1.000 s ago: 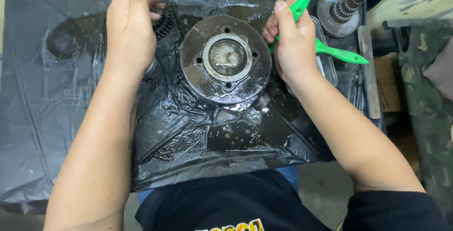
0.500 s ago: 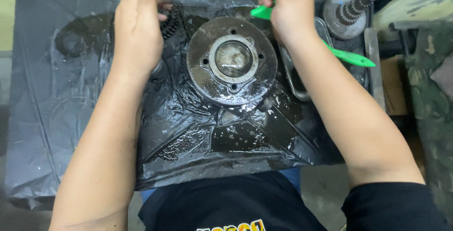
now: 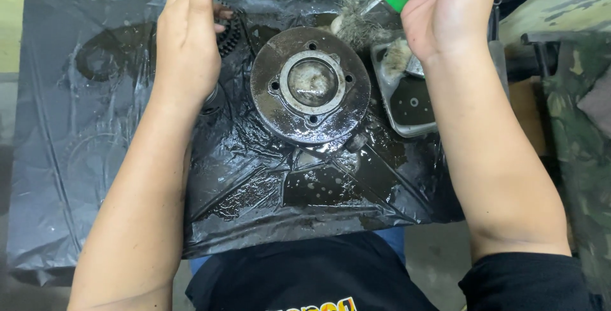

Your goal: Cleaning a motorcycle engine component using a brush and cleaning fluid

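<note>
Your right hand was closed around a green-handled brush, its bristles just beyond the round metal hub lying between your hands on black plastic sheeting. Your left hand lay open over a toothed gear. The hub looked heavy, rigid and oil-slick; grasping its outer rim seemed safest.

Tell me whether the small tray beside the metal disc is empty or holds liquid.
Holds liquid: the tray has a dark, shiny pool with bubbles across its bottom.
</note>
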